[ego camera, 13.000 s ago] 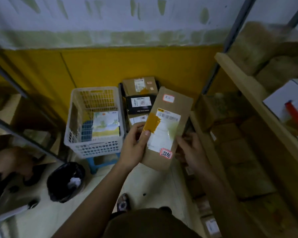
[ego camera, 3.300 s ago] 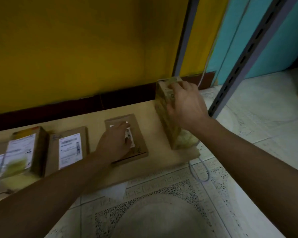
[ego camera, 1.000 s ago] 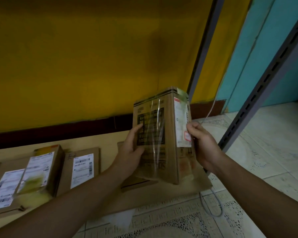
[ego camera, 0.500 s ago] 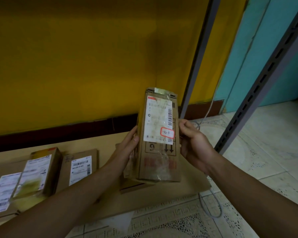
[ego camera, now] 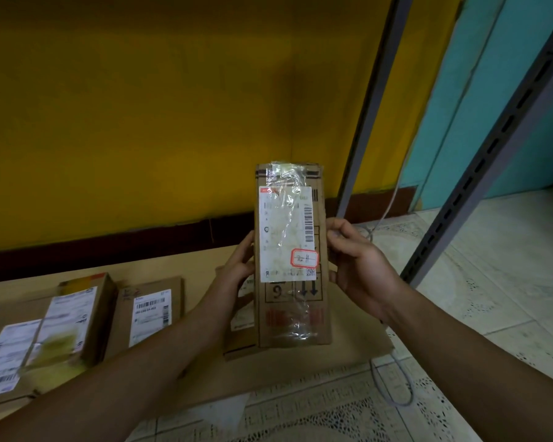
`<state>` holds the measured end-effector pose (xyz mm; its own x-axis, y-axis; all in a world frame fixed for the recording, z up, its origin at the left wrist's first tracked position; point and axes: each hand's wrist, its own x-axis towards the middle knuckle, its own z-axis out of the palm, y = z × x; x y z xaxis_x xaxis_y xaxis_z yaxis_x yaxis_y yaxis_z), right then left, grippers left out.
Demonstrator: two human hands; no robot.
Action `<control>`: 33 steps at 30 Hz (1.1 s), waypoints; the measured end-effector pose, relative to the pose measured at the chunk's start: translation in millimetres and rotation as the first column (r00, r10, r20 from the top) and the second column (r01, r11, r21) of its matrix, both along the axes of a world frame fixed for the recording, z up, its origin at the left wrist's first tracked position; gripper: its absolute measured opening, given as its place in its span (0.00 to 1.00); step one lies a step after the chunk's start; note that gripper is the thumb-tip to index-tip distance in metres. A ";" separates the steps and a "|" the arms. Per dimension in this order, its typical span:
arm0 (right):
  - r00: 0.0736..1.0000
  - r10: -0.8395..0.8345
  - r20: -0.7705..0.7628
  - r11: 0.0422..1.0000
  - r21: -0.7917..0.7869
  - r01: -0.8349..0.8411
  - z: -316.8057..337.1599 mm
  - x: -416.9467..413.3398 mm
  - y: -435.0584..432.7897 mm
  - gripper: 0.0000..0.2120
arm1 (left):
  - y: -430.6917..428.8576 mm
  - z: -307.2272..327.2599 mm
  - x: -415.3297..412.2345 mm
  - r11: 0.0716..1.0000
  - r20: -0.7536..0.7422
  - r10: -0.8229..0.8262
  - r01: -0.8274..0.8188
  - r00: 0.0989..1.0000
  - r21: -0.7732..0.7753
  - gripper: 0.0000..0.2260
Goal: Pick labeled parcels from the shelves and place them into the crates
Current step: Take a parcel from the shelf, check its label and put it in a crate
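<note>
Head view. A tall cardboard parcel (ego camera: 289, 256) is held upright in front of the chest, clear of the low shelf (ego camera: 201, 261), with its long axis vertical and its labelled face turned to the camera. The white shipping label (ego camera: 286, 234) carries a red-bordered sticker (ego camera: 304, 257) near its lower right corner.

The left hand (ego camera: 237, 272) clasps the parcel's left long edge at about mid-height. The right hand (ego camera: 358, 266) grips the right long edge, its fingers curled round toward the back. The parcel sits between the two hands, both closed on it. Its top stands well above them and its bottom hangs below. Neither hand looks nearer than the other; the hold is even.

Directly beneath and behind the held parcel, a flat box (ego camera: 240, 344) lies on the shelf. Two more labelled boxes (ego camera: 150, 309) (ego camera: 74, 317) lie further left, side by side. A grey shelf post (ego camera: 492, 148) rises at right, and a loose cable (ego camera: 393, 389) loops over the tiled floor.

No crate is in view. My judgement is that the label is being checked. The next move then means turning away from the shelf with the parcel, and the two-sided grip suits that.
</note>
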<state>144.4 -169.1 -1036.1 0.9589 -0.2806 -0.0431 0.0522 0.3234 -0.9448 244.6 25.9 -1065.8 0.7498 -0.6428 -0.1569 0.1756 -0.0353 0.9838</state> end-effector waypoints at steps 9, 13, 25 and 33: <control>0.977 -0.206 -0.059 0.945 -0.273 0.183 -1.4 -4.1 -7.4 0.12 | -40.1 -3.5 -15.6 0.987 -0.135 0.158 -0.158 0.978 0.007 0.31; 0.940 -0.325 -0.104 0.906 -0.317 0.279 -7.1 -7.2 -23.8 0.17 | -65.6 -5.3 -18.9 0.980 -0.178 0.195 -0.185 0.965 0.071 0.17; 0.938 -0.332 -0.104 0.603 -0.788 0.126 -43.9 -17.2 -70.0 0.16 | -115.1 -32.3 -41.6 0.999 -0.157 0.049 -0.046 0.986 0.024 0.34; 0.918 -0.369 -0.145 0.078 -0.989 -0.125 -37.7 -18.9 -73.1 0.27 | -137.3 -47.6 -50.5 0.997 0.074 0.069 -0.067 0.995 -0.027 0.23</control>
